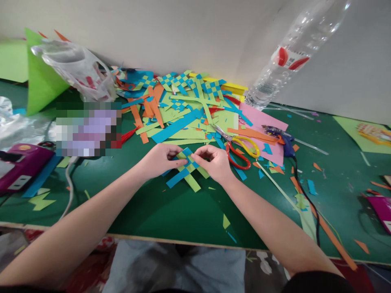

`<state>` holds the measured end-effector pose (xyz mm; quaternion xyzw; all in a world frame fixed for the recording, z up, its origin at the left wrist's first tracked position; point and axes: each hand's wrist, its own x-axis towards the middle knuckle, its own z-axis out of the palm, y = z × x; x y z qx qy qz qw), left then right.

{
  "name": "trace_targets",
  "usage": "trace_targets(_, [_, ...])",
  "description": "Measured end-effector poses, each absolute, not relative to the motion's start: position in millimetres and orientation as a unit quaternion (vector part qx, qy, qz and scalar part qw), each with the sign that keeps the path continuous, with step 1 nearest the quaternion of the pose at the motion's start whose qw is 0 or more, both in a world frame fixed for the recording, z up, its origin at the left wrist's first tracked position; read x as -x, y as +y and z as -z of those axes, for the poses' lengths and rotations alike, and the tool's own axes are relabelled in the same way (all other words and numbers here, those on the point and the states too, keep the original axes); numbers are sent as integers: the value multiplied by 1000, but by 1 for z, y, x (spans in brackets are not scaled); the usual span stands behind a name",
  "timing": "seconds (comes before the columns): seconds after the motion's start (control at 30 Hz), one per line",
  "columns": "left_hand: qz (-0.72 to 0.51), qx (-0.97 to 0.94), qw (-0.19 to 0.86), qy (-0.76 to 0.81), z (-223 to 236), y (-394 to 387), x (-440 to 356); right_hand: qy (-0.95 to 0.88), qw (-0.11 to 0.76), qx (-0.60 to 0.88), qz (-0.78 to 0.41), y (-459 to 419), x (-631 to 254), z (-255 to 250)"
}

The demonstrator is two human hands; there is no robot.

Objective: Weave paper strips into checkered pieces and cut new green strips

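The left hand (pixel 160 160) is pinching the 10 o'clock edge of a small blue-and-green woven paper piece (pixel 188 167), its thumb and forefinger nearly closed. The right hand (pixel 215 162) is gripping the edge at 1 o'clock with a similarly narrow pinch, its other fingers curling in. The piece is lying between both hands near the desk's front, a blue strip end (pixel 177 178) pointing to 8 o'clock and a green one (pixel 193 183) to 5 o'clock. The person seems to be interlacing or tightening the strips; the next move, I judge, is calling for light, steady fingertips so the weave is not slipping apart. Farther out, red-and-yellow-handled scissors (pixel 228 138) are resting at 2 o'clock, just beside the right hand. Paper strips (pixel 177 125) are heaping up at 12 o'clock, with similar checkered woven pieces (pixel 214 88) lying among them.
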<state>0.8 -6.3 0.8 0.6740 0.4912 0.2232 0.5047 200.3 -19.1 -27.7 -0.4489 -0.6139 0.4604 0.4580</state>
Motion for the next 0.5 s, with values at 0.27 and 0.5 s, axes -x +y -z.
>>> trace_targets(0.27, [-235,-687,477,495,0,-6,0,-618,439,458,-464,-19,-199,28])
trace_targets(0.5, [-249,-658,509,496,0,-7,-1,-632,439,437,-466,-18,-199,32])
